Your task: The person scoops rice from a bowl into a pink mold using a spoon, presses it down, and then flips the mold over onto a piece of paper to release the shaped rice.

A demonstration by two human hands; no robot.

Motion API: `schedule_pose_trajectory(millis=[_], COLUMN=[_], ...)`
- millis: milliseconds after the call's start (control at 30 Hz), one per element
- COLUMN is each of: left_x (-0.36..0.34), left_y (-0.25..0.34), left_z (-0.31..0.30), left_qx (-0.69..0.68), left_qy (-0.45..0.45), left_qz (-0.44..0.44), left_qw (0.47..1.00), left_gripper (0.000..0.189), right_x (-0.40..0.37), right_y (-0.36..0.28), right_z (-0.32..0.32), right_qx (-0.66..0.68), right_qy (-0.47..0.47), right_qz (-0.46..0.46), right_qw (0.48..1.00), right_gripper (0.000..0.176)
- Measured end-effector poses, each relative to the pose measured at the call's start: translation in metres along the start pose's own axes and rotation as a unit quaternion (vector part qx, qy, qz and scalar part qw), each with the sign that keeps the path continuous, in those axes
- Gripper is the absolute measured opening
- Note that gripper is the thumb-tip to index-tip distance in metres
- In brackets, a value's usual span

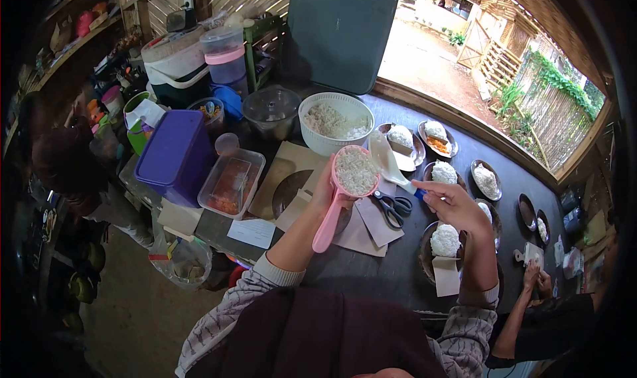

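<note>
My left hand (pixel 324 191) is closed around a pink plastic scoop (pixel 326 225), whose round cup is full of white rice (pixel 356 171). Between the fingers of my right hand (pixel 448 204) is the blue handle of a white rice paddle (pixel 391 163), its blade beside the scoop's rim. Just beyond the scoop stands a white basin (pixel 306 134) with more rice inside. Black-handled scissors (pixel 396 210) lie on brown paper pieces (pixel 378 226) below the paddle. Near my right wrist, a mound of rice (pixel 445 240) sits on a dark plate with a paper piece against it.
Several dark plates with rice, one plate (pixel 438 139) also with orange food, line the right side. A purple container (pixel 174 155) and a clear tub (pixel 232 182) of reddish food stand left. At the right edge, another person's hands (pixel 536 278) work over a white board.
</note>
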State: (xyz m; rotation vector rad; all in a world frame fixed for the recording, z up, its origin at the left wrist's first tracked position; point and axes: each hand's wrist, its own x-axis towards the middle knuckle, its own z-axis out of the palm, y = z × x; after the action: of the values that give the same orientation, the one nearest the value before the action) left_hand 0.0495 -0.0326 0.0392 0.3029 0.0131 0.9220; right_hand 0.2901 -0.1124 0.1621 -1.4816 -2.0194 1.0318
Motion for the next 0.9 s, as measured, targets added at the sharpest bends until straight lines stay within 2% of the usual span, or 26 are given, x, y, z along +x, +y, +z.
schedule_pose_trajectory(millis=[133,200,267,300,367,467,600,667,900], left_x=[0.001,0.003,0.002,0.002,0.000,-0.001,-0.001,0.001,0.001], left_y=[0.001,0.001,0.000,-0.001,-0.004,-0.004,-0.007,-0.005,-0.007], left_z=[-0.004,-0.008,-0.011,-0.009,-0.004,-0.008,-0.005,-0.013,-0.005], left_qx=[0.016,0.005,0.001,0.001,0.036,0.062,0.095,0.091,0.100], left_qy=[-0.008,-0.025,-0.035,-0.035,0.013,0.009,0.024,-0.017,0.003], left_qz=[0.020,0.028,0.038,0.037,0.060,0.071,0.090,0.075,0.092], left_qw=[1.000,0.999,0.999,0.999,0.997,0.996,0.991,0.993,0.991], left_gripper=[0.054,0.050,0.052,0.052,0.054,0.057,0.058,0.058,0.057], right_x=[-0.003,-0.008,-0.010,-0.012,-0.011,-0.007,-0.005,-0.004,0.001], right_y=[-0.002,-0.006,-0.012,-0.020,-0.026,-0.025,-0.027,-0.023,-0.013], right_z=[0.005,0.013,0.025,0.031,0.042,0.048,0.051,0.055,0.066], right_qx=[-0.038,-0.151,-0.152,-0.193,-0.251,-0.266,-0.273,-0.274,-0.256], right_qy=[0.003,0.035,0.031,0.034,0.040,0.042,0.030,0.044,0.098], right_qz=[-0.013,-0.061,-0.035,-0.026,-0.021,-0.042,-0.018,-0.034,-0.036], right_qw=[0.999,0.986,0.987,0.980,0.967,0.962,0.961,0.960,0.961], right_gripper=[0.030,0.030,0.031,0.031,0.031,0.031,0.030,0.030,0.032])
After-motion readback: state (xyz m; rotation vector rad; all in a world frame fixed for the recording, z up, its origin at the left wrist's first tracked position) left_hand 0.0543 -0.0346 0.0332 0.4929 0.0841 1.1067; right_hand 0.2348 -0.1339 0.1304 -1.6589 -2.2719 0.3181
